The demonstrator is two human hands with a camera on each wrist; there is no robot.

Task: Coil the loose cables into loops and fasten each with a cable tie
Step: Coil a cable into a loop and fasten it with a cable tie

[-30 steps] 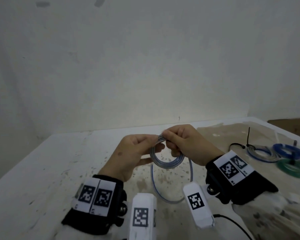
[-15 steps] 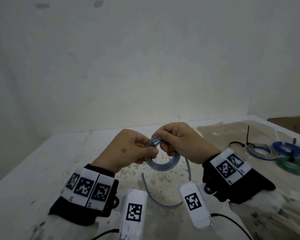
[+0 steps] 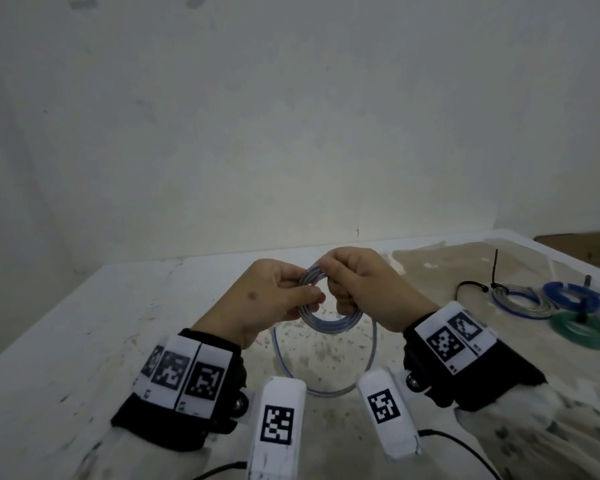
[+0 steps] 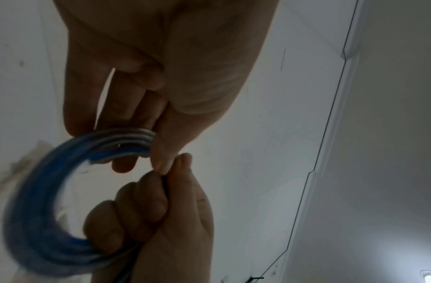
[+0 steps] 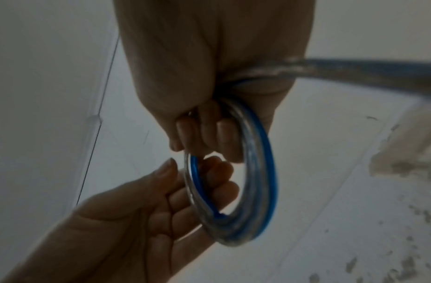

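A clear cable with a blue stripe is wound into a small coil [image 3: 329,323] held upright above the table between both hands. My left hand [image 3: 309,289] pinches the coil's left side between thumb and fingers. My right hand [image 3: 333,282] grips the top and right side, fingers curled through the ring. The loose tail [image 3: 326,393] hangs in a wide loop down to the table. The left wrist view shows the coil [image 4: 40,210] blurred, with my fingers [image 4: 127,122] on its strands. In the right wrist view the coil [image 5: 262,172] runs under my right fingers [image 5: 209,130].
Tied coils lie at the right of the white stained table [image 3: 84,341]: a clear-blue one [image 3: 520,301] with a black tie [image 3: 495,268] sticking up, a blue one [image 3: 568,294] and a green one [image 3: 579,330]. A bare wall stands close behind.
My left hand's hold slid from the coil's top down to its left side, and my right hand came up over the top. The hanging tail swung a little to the left.
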